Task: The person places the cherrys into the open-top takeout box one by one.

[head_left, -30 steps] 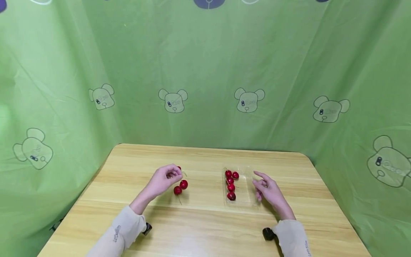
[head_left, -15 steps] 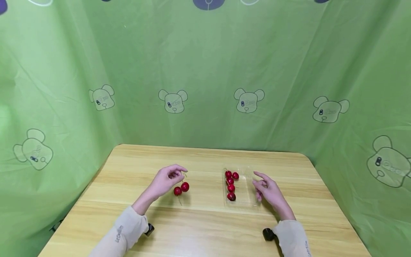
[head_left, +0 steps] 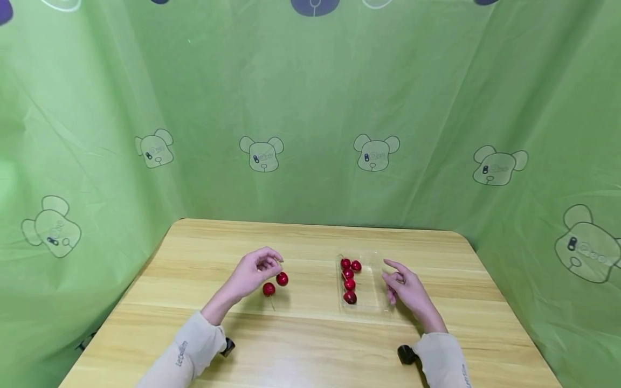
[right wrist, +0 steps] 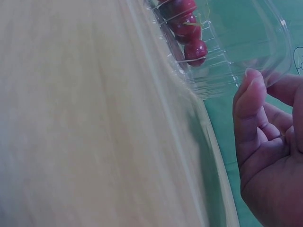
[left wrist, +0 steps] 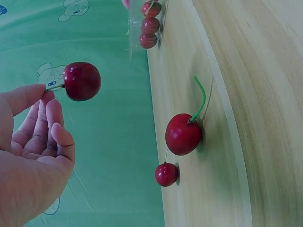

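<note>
My left hand (head_left: 254,269) pinches the thin stem of a dark red cherry (left wrist: 83,81); the fruit hangs clear of the table in the left wrist view. Two more cherries lie below it: a near one (left wrist: 183,135) with a bright green stem, and a smaller-looking one (left wrist: 166,174) farther off. From the head view only one of these shows; my hand hides the other. A clear plastic box (head_left: 372,285) sits to the right, several cherries (head_left: 349,284) along its left side. At its right edge rests my right hand (head_left: 406,288), fingertips right at the box wall.
The wooden table (head_left: 310,345) reaches back to a green curtain (head_left: 310,97) printed with bear heads, which also closes in both sides. Dark wrist-worn devices (head_left: 406,354) jut out below both sleeves.
The cherry pinched by my left hand has risen and moved slightly right, apart from the cherry it lay beside. My right hand and the box have stayed put.
</note>
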`<state>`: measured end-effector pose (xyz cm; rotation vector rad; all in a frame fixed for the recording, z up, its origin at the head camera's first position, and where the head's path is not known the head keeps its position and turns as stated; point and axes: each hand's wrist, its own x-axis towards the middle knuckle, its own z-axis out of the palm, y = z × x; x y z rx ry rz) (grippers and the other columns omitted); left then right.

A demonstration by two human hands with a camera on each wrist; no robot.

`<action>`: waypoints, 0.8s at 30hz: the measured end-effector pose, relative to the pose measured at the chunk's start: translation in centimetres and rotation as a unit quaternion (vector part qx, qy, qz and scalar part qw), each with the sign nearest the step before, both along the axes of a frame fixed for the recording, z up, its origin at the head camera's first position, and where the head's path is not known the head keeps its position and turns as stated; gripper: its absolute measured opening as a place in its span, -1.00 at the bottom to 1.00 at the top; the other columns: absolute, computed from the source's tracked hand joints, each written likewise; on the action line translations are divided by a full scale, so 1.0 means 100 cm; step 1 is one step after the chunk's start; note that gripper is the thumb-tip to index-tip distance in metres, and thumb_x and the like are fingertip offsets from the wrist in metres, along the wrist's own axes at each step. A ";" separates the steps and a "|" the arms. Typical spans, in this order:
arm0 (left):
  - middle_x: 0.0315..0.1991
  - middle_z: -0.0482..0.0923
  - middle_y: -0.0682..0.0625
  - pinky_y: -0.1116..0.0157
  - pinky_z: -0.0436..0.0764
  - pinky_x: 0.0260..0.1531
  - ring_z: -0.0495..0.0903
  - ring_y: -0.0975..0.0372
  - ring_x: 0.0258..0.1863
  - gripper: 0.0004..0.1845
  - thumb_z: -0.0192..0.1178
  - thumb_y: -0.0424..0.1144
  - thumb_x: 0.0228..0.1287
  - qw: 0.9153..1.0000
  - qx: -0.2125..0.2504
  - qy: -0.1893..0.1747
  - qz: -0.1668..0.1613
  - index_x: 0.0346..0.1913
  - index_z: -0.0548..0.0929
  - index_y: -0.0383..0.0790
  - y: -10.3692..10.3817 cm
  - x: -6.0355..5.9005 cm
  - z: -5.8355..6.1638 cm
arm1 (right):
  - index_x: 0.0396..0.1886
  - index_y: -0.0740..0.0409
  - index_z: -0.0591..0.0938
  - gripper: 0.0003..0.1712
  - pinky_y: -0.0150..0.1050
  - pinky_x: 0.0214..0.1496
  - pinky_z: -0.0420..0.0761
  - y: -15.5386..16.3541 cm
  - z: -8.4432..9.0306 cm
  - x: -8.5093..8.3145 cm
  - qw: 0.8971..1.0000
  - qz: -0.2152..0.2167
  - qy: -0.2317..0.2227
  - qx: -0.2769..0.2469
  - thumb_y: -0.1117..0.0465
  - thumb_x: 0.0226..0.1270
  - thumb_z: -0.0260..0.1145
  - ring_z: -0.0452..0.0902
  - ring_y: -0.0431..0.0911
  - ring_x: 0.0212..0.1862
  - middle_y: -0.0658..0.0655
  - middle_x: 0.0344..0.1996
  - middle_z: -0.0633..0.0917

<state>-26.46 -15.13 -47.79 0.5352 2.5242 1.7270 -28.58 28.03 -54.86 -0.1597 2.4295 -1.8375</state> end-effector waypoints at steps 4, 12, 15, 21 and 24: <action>-0.24 0.68 -0.03 0.36 0.62 -0.20 0.61 0.20 -0.26 -0.81 0.40 -0.29 0.33 1.000 0.005 0.000 -0.002 -0.07 0.66 -0.21 0.001 0.000 0.000 | 0.58 0.26 0.24 -0.30 -0.26 -0.52 0.65 0.000 0.000 0.001 1.000 0.001 -0.003 -0.002 0.17 0.59 0.24 0.52 -0.17 -0.59 0.43 -0.33 0.62; -0.26 0.65 0.00 0.36 0.62 -0.20 0.61 0.18 -0.24 -0.85 0.41 -0.29 0.32 1.000 0.003 0.007 -0.006 -0.15 0.63 -0.17 0.003 0.000 -0.001 | 0.59 0.24 0.24 -0.30 -0.25 -0.51 0.66 0.000 0.002 0.001 1.000 -0.001 -0.005 0.001 0.18 0.59 0.24 0.53 -0.16 -0.59 0.44 -0.33 0.62; -0.28 0.65 0.01 0.37 0.61 -0.22 0.60 0.18 -0.25 -0.86 0.41 -0.29 0.31 1.000 -0.002 0.008 -0.005 -0.18 0.64 -0.16 0.004 0.001 0.000 | 0.59 0.23 0.24 -0.30 -0.25 -0.50 0.66 0.000 0.002 0.002 1.000 -0.001 -0.005 0.003 0.18 0.59 0.24 0.53 -0.15 -0.58 0.43 -0.33 0.62; -0.31 0.65 0.03 0.37 0.59 -0.24 0.59 0.18 -0.28 -0.86 0.45 -0.27 0.28 1.000 -0.016 0.011 -0.003 -0.24 0.66 -0.12 0.008 0.002 0.002 | 0.59 0.23 0.25 -0.31 -0.24 -0.51 0.66 0.000 0.002 0.001 1.000 -0.002 -0.003 0.004 0.20 0.59 0.24 0.54 -0.15 -0.58 0.43 -0.34 0.63; -0.33 0.65 0.04 0.38 0.58 -0.26 0.58 0.20 -0.31 -0.87 0.45 -0.27 0.27 1.000 -0.016 0.015 -0.004 -0.26 0.66 -0.11 0.011 0.002 0.003 | 0.58 0.23 0.25 -0.31 -0.25 -0.50 0.66 0.000 0.001 0.001 1.000 -0.001 -0.003 0.004 0.19 0.59 0.24 0.54 -0.15 -0.58 0.43 -0.33 0.63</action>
